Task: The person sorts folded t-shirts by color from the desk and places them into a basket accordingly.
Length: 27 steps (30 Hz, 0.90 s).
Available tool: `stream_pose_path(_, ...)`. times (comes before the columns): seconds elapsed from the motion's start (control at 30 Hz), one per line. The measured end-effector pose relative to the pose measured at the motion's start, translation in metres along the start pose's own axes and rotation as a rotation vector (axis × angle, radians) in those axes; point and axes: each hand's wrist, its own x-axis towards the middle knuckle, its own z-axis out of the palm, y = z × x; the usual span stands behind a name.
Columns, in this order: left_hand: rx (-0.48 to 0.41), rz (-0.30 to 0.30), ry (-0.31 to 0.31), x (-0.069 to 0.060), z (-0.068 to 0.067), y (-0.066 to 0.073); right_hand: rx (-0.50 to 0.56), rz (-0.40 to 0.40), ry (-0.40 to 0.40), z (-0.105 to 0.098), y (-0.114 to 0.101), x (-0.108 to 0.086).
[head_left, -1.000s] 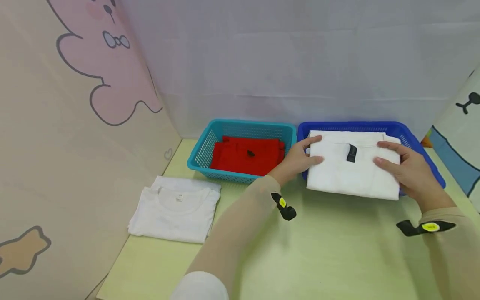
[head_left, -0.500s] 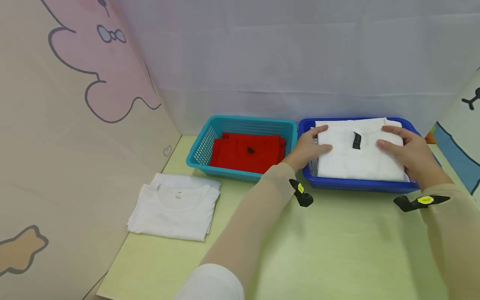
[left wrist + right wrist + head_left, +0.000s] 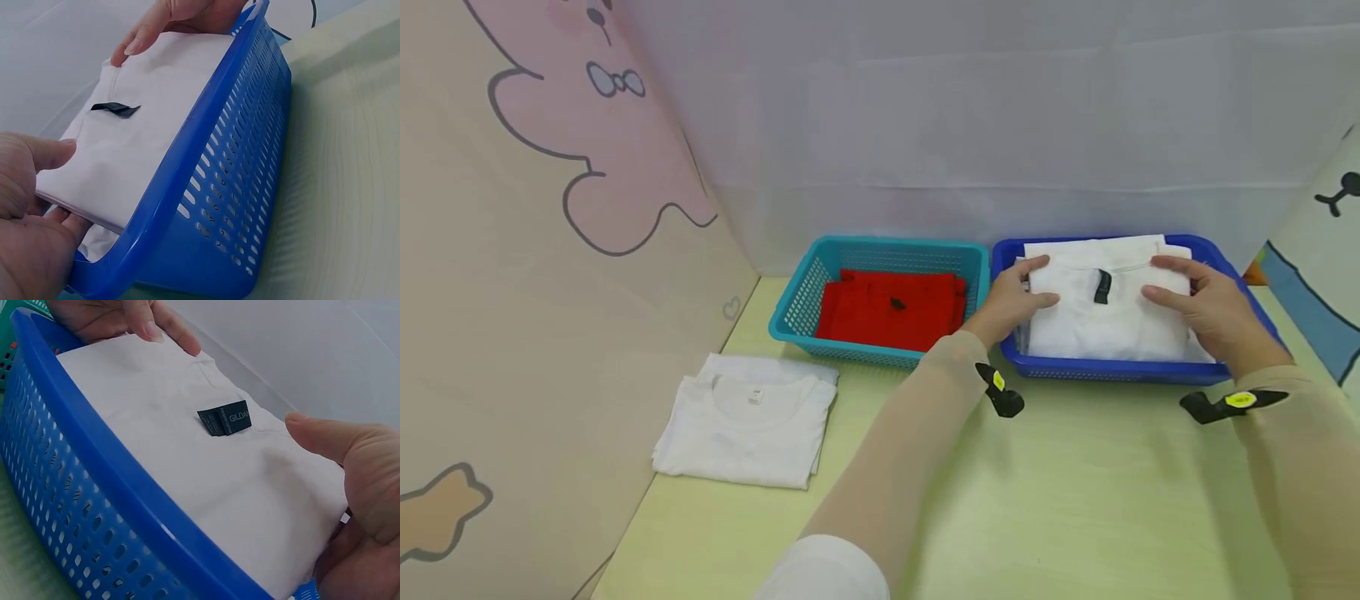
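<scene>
A folded white T-shirt (image 3: 1101, 325) with a black neck label (image 3: 234, 419) lies within the blue basket (image 3: 1120, 371), on top of other white cloth. My left hand (image 3: 1011, 302) grips its left edge, thumb on top and fingers beneath, as the left wrist view shows. At the opposite edge my right hand (image 3: 1221, 312) holds the shirt the same way, with the thumb (image 3: 325, 437) over the top. The lower fingers of the right hand are partly hidden under the cloth.
To the left of the blue basket stands a teal basket (image 3: 857, 348) with folded red clothing (image 3: 887, 312) in it. Folded white T-shirts (image 3: 745, 433) lie on the table (image 3: 1037, 500) at the left. A pale curtain wall (image 3: 1000, 125) rises behind the baskets.
The white T-shirt, held in both hands, has moved away from me and down into the blue basket. The basket's front rim, covered before, now shows. The head view has shifted slightly.
</scene>
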Motion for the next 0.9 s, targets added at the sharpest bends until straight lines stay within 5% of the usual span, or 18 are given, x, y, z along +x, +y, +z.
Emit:
stream_pose_path(0.3, 0.121, -0.058, 0.010, -0.007, 0.002, 0.004, -0.073, 0.040, -0.029, 0.007, 0.003, 0.002)
stream_pose_path(0.57, 0.067, -0.054, -0.009, -0.015, -0.005, 0.008, -0.095, 0.028, -0.053, 0.008, -0.002, -0.004)
stream_pose_path(0.73, -0.003, -0.008, -0.071, -0.028, -0.019, 0.010, -0.153, 0.043, 0.003, 0.007, -0.005, -0.015)
stream_pose_path(0.9, -0.067, 0.066, -0.161, -0.048, -0.047, 0.005, -0.177, 0.030, 0.022, 0.009, -0.009, -0.027)
